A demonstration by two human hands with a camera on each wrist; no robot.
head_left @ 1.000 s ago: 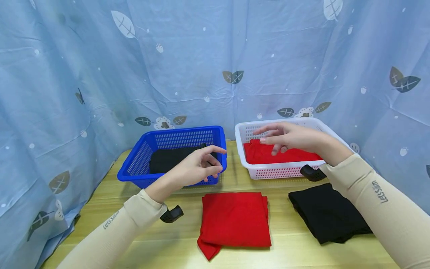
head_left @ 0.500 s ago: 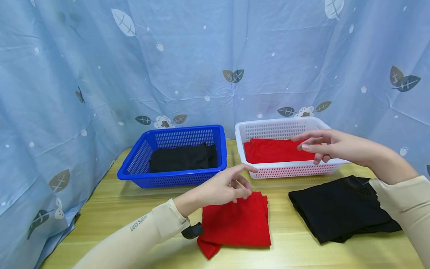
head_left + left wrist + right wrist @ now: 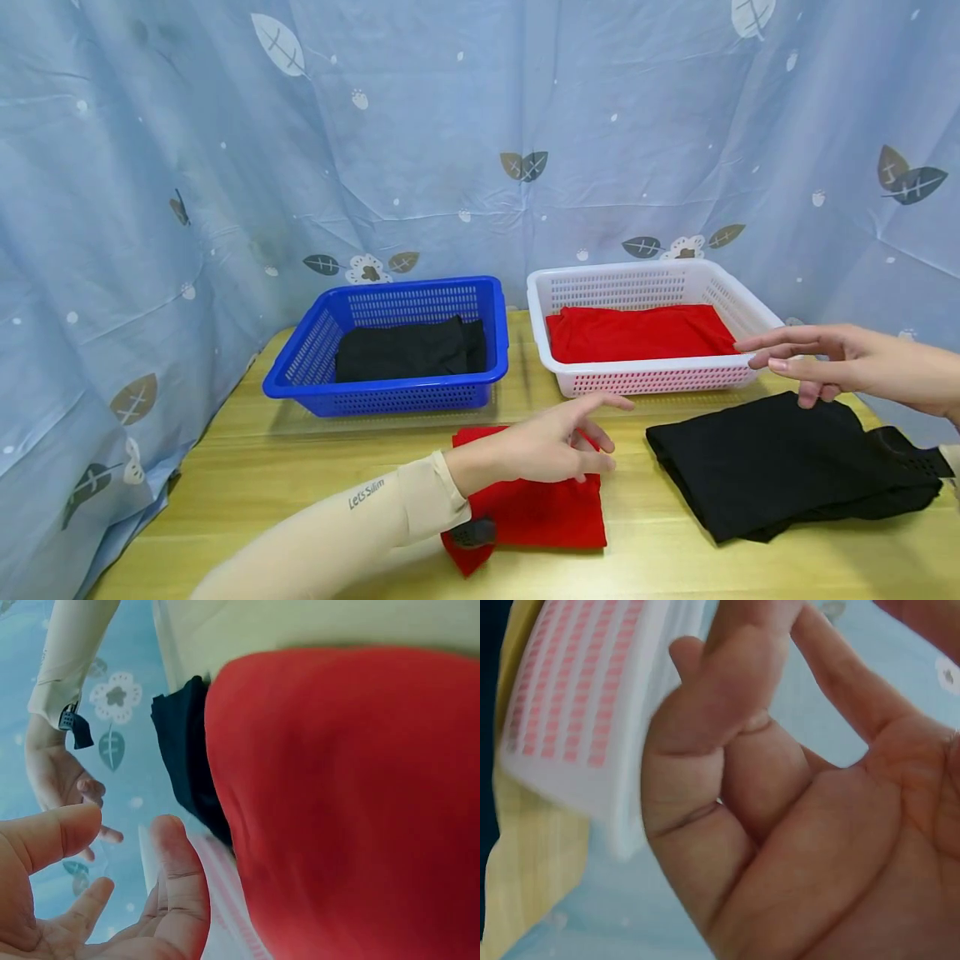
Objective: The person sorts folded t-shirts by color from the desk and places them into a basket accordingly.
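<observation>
Red cloth [image 3: 547, 512] on table [image 3: 352, 467], 6 o'clock in head view

Left hand [image 3: 546, 442], 5 o'clock: poised above the red cloth, thumb and fingers apart. Right hand [image 3: 855, 362], 3 o'clock: raised near the black cloth [image 3: 772, 467] at 4 o'clock, relaxed, fingers loosely bent. Blue basket [image 3: 390, 400] at 8 o'clock contains black fabric [image 3: 401, 354]; white basket [image 3: 660, 380] at 3 o'clock contains red fabric [image 3: 641, 335].

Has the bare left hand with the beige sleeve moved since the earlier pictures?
Yes: in the head view, the bare left hand moved right and downward, from overlapping the blue perforated plastic basket to overlapping the folded red cloth.
</observation>
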